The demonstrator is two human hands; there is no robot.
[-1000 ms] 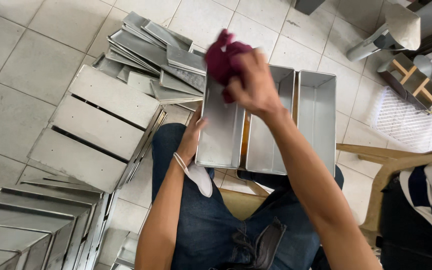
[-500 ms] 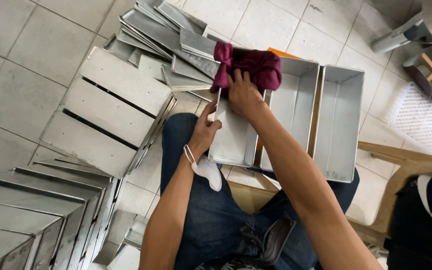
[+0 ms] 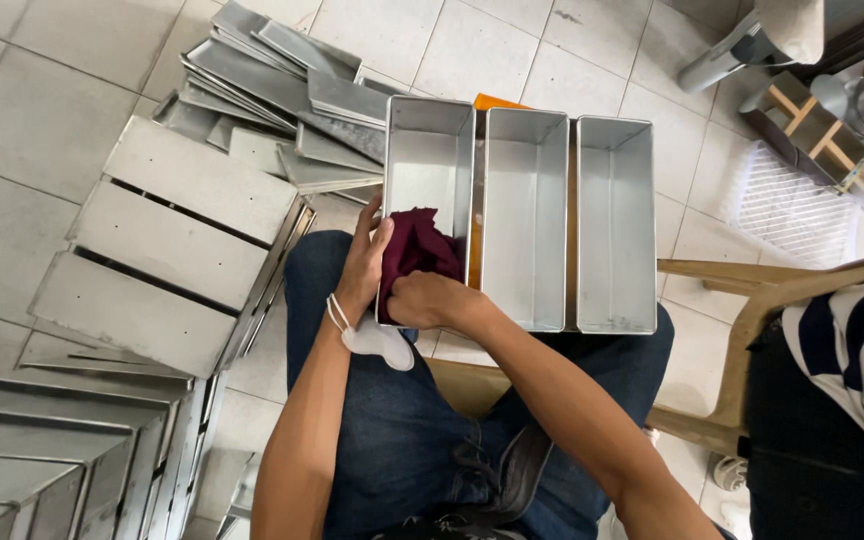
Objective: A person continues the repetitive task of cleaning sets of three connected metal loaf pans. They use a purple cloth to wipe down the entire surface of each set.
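Right hand [image 3: 430,298] grasps a maroon cloth [image 3: 420,245] inside the left loaf tin [image 3: 430,165]; left hand [image 3: 364,262] grips its near-left rim. Knee-balanced, the joined tins could tip sideways.

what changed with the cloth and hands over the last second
The right hand brought the dark red cloth down from above the pans' far end into the near end of the leftmost pan, pressing it inside. The left hand kept holding that pan's near left edge. The three joined pans stayed on the lap.
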